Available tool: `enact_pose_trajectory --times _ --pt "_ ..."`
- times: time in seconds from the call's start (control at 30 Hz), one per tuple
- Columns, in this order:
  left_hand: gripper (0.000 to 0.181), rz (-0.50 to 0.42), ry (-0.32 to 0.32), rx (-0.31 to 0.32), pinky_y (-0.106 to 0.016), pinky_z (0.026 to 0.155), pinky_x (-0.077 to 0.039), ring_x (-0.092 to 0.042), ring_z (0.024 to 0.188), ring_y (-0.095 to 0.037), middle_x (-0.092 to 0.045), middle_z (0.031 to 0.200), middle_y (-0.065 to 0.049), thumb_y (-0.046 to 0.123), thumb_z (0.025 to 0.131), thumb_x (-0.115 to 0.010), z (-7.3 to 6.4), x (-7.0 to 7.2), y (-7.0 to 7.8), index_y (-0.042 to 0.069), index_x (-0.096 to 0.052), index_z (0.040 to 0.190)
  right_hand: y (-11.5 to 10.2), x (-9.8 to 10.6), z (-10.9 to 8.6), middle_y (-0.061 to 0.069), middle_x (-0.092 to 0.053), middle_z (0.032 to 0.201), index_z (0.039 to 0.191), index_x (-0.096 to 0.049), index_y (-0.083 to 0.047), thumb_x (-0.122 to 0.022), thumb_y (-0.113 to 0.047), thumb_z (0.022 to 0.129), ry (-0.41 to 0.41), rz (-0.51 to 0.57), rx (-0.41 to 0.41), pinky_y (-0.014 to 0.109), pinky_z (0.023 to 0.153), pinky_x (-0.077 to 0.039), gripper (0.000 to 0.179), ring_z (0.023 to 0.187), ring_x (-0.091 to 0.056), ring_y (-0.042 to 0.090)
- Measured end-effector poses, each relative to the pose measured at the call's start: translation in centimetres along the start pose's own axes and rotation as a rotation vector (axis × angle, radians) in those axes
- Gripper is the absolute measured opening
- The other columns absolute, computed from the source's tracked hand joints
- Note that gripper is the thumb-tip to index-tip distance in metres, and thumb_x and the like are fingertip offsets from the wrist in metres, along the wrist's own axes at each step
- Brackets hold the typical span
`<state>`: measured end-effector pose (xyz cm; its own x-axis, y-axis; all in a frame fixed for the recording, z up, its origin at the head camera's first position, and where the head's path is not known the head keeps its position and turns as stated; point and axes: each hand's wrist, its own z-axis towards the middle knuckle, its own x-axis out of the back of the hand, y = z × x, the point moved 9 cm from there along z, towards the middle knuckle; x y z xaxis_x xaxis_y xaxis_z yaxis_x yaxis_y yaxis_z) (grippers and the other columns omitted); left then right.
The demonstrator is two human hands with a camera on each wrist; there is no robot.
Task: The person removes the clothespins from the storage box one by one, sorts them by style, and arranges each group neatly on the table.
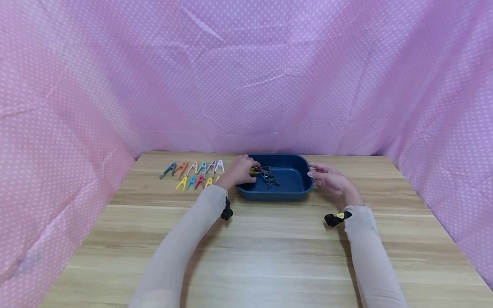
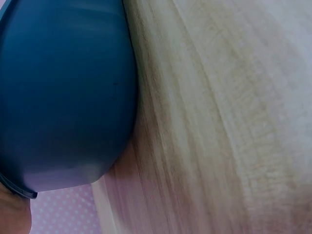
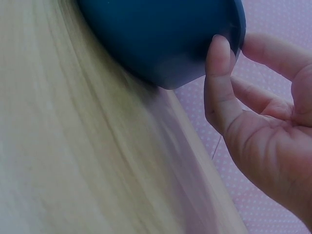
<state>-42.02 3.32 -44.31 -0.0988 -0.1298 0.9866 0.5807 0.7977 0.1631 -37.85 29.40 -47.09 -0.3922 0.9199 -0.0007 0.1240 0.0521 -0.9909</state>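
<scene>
A dark blue tray [image 1: 274, 196] with tall walls stands near the table's back edge. My left hand [image 1: 240, 170] reaches over its left rim, thumb and fingers spread around small yellow and red pieces [image 1: 255, 170] inside; whether the fingertips touch them is hidden. Beside these lie dark green pieces with thin round outlines [image 1: 271, 180], too small to name. At the tray's other end my right hand [image 1: 332, 177] touches the rim and outer wall. Its thumb [image 3: 219, 54] rests on the wall, and a finger [image 3: 265, 48] meets the rim. In the left wrist view only the tray's outside [image 2: 68, 97] fills the left half.
Left of the tray, colored clothespins [image 1: 199, 182] lie in two rows on the wooden table [image 1: 262, 248]. The left forearm partly covers the near row's right end. Pink dotted cloth [image 1: 269, 85] hangs behind and at both sides.
</scene>
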Motion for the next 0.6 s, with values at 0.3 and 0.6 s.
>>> enact_pose_trajectory --times 0.3,0.6 --pt "0.052 0.086 -0.029 -0.025 -0.038 0.104 -0.042 -0.057 0.114 -0.022 -0.070 0.125 -0.003 0.040 0.090 -0.077 0.41 0.13 0.26 0.018 -0.067 0.135 -0.42 0.05 0.10 -0.007 -0.065 0.105 0.156 -0.022 0.011 -0.051 -0.004 0.105 0.018 -0.007 -0.006 0.018 0.083 -0.054 0.061 0.092 -0.065 0.001" --pt "0.043 0.073 -0.016 -0.043 -0.036 0.091 -0.043 -0.055 0.098 -0.019 -0.073 0.109 0.001 0.038 0.090 -0.076 0.05 -0.16 0.37 0.018 -0.071 0.129 0.08 -0.06 -0.04 -0.006 -0.066 0.105 0.155 -0.023 0.012 -0.052 -0.003 0.104 0.006 -0.001 -0.009 0.019 0.084 -0.054 0.060 0.092 -0.063 0.002"
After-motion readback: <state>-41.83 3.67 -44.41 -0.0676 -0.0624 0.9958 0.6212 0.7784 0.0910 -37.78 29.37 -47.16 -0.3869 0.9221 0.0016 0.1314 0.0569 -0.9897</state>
